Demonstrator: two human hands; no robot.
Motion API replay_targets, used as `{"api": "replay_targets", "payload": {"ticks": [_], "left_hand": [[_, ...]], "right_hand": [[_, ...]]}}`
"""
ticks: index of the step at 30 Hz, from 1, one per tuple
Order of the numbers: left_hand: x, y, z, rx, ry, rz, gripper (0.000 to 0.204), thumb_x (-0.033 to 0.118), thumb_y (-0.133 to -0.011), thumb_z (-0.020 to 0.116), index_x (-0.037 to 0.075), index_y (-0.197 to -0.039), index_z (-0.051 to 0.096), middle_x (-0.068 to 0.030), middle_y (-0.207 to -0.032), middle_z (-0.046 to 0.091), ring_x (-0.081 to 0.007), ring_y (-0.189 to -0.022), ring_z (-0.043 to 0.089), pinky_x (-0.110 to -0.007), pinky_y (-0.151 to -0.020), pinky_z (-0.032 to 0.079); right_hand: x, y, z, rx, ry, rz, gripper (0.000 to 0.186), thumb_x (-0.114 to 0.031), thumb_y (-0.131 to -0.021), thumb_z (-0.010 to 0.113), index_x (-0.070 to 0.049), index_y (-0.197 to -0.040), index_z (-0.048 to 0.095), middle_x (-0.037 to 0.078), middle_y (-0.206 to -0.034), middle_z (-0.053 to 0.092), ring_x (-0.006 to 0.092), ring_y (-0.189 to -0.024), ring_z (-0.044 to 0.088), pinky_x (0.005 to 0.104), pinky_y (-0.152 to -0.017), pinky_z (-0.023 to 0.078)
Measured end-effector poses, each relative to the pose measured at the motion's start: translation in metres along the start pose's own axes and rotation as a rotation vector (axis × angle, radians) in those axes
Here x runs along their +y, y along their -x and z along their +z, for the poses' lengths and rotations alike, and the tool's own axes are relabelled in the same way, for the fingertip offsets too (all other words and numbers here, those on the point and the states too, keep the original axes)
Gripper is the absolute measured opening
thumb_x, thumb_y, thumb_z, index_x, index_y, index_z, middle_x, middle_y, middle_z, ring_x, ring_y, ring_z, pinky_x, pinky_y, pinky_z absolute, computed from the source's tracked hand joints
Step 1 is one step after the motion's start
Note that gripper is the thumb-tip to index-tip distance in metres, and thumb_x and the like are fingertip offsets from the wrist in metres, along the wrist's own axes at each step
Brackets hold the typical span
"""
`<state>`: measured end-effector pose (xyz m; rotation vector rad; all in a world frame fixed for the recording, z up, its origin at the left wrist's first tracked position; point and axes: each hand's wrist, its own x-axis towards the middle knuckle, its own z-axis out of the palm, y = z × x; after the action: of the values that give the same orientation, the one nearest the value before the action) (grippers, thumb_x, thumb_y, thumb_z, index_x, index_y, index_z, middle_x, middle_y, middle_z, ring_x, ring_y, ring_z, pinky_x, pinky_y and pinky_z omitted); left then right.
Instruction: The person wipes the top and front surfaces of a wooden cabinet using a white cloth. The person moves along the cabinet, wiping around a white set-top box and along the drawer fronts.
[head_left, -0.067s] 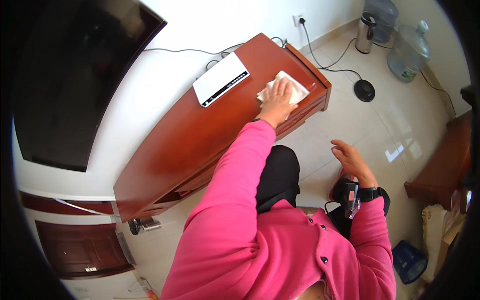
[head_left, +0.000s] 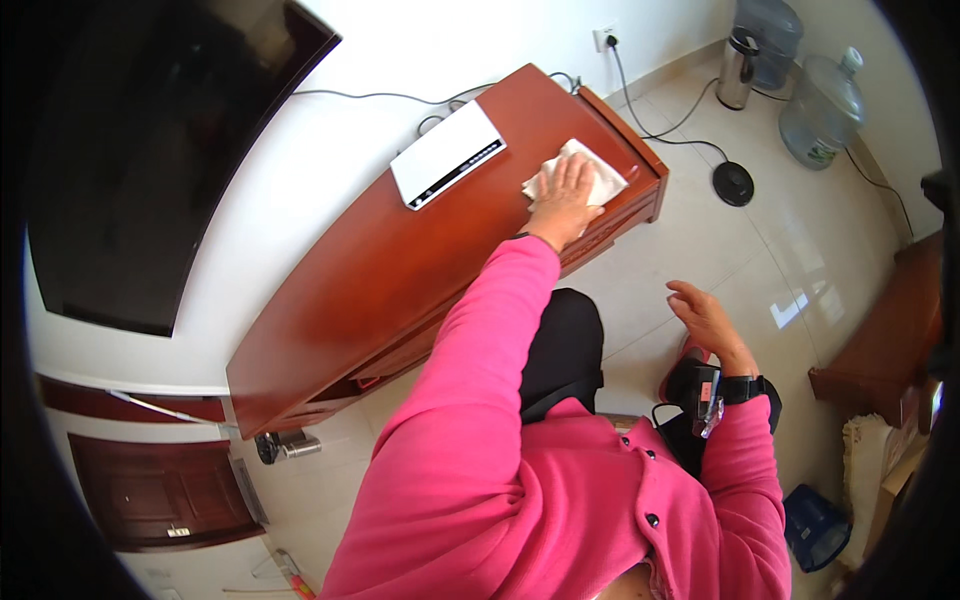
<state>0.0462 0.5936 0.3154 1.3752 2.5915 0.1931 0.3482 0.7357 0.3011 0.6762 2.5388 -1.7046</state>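
Note:
My left hand (head_left: 565,203) holds a white cloth (head_left: 605,184) pressed against the top of a reddish-brown wooden cabinet (head_left: 400,255), near its right end. The fingers lie over the folded cloth, which hides what is under the palm. To the left of this hand, a flat white box with a black front strip (head_left: 448,158) rests on the cabinet top, apart from the cloth. My right hand (head_left: 703,318) hangs above my right leg with its fingers stretched out and nothing in it. A black band with a small device (head_left: 738,389) is around that wrist.
A dark television (head_left: 130,170) is on the wall at the left. Beyond the cabinet's right end stand a steel kettle (head_left: 737,70), its black base (head_left: 733,184) and a large clear water bottle (head_left: 822,110), with cables across the floor. A blue bin (head_left: 818,527) is at lower right.
The whole view has shifted slightly. My left hand and the cloth keep nearly the same place on the cabinet, and my right hand stays where it was.

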Motion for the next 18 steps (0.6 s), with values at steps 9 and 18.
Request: {"api": "replay_targets", "payload": {"ticks": [9,18], "left_hand": [[-0.047,0.091,0.001,0.043,0.029,0.053,0.079,0.035,-0.095,0.061,0.007,-0.157,0.02,-0.0165,-0.165,0.014,-0.0383,-0.152,0.013,-0.063,-0.119,0.014],[-0.27,0.301,-0.019,-0.129,-0.013,-0.617,0.077,0.047,-0.101,0.045,0.01,-0.161,0.012,-0.0135,-0.168,0.003,-0.0341,-0.155,0.002,-0.062,-0.119,0.008]], "right_hand": [[0.004,-0.022,0.021,-0.104,-0.102,0.151,0.042,-0.023,-0.098,0.056,0.0,-0.133,0.058,0.015,-0.111,0.07,0.022,-0.1,0.068,0.0339,-0.09,0.052],[0.017,-0.041,0.055,-0.138,-0.044,0.23,0.045,-0.023,-0.094,0.055,0.003,-0.131,0.059,0.016,-0.106,0.071,0.0238,-0.096,0.07,0.0347,-0.087,0.053]]}}
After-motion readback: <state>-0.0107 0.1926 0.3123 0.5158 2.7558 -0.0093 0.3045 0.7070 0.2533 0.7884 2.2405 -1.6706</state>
